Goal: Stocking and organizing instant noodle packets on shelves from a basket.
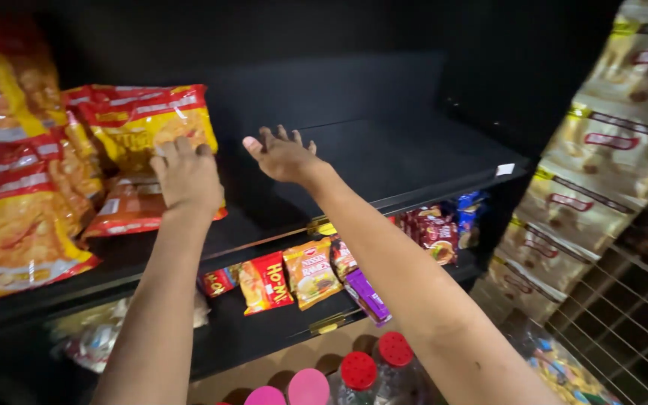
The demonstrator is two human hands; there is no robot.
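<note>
Black shelf, snack bag under left fingers

On the upper shelf, a standing snack bag sits at the left, with a flat packet lying before it and larger bags further left. The left hand rests on the flat packet, against the standing bag; the right hand hovers just right of it over bare shelf. Below, noodle packets line the lower shelf, bottles beneath them. Hanging packets fill the right side.
</note>
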